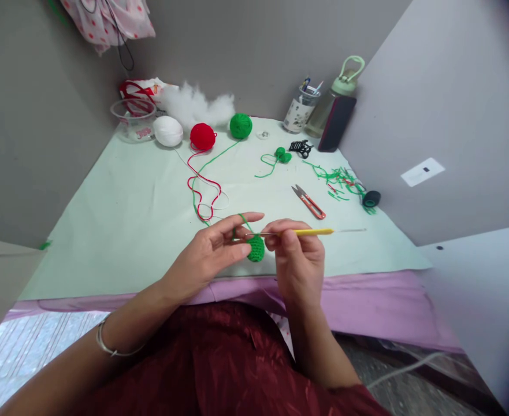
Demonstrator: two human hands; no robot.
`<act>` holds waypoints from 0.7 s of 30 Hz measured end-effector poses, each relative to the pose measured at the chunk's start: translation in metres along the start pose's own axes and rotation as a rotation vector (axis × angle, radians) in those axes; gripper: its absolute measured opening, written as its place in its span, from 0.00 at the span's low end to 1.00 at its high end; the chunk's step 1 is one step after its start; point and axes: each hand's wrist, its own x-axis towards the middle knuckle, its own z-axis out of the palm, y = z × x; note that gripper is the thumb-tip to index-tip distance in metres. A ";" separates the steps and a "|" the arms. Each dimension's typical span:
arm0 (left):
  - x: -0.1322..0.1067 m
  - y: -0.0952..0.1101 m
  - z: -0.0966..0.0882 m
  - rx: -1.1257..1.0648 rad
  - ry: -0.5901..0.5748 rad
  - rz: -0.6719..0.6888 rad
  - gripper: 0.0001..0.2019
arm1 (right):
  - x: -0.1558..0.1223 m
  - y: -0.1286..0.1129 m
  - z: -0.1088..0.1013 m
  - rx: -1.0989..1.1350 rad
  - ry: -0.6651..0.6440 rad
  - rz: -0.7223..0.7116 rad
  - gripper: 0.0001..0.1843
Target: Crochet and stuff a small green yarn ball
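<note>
L hand (206,248) has thumb & fingers pinched on 1 green crocheted piece (256,251), small & rounded, held up over the near edge of the tbl (150,242), about mid-view; its index finger sticks out straight w/ green yarn looped over it. R hand (300,254) has thumb & fingertips clamped on 1 crochet hook (312,232), yellow handle, metal both ends, lying approx. level, L tip at the top of the piece. Yarn balls, 3 total, in a row at the back: 1 white ball (168,132), 1 red ball (203,137), 1 green ball (241,126); red & green strands trail twd the hands. Behind them, 1 heap of white stuffing (197,104). To the R: 2 small green bits (282,155) w/ a yarn tail, 1 black claw clip (301,148), 1 pr. of snips (308,202) w/ orange-red handles, 1 pile of thread scraps (341,180) (mostly green, few red; too many to count), 1 dark round item (371,199) next to it. Back R: 1 cup (300,112) w/ at least 2 pens, 1 bottle (330,104) w/ green lid, 1 dark phone (338,123) leaning on it. Back L: 1 clear tub (126,124) w/ red lettering, too small to read; 1 red/white bag (152,88) behind, print unreadable too. Cup has a dark printed pattern, details n/c.
</note>
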 end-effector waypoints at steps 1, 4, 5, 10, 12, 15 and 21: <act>0.000 0.001 -0.001 0.020 0.003 -0.004 0.23 | 0.002 -0.001 -0.001 0.046 0.007 0.020 0.08; -0.001 0.005 -0.004 0.050 0.027 -0.011 0.23 | 0.006 -0.003 -0.002 0.129 -0.009 0.033 0.09; -0.001 0.006 -0.003 0.056 0.029 -0.009 0.22 | 0.007 -0.004 -0.002 0.130 -0.032 0.030 0.09; -0.002 0.008 -0.001 0.022 0.006 -0.031 0.24 | 0.004 -0.004 -0.003 0.012 -0.159 -0.040 0.09; -0.001 0.008 0.000 0.008 -0.001 -0.042 0.25 | 0.002 -0.002 -0.004 -0.024 -0.161 -0.050 0.08; 0.000 0.008 0.000 0.008 0.012 -0.030 0.25 | 0.002 -0.002 -0.004 0.014 -0.106 -0.014 0.08; 0.001 0.011 0.000 0.044 0.003 -0.007 0.22 | 0.005 -0.007 -0.005 0.124 -0.084 0.067 0.10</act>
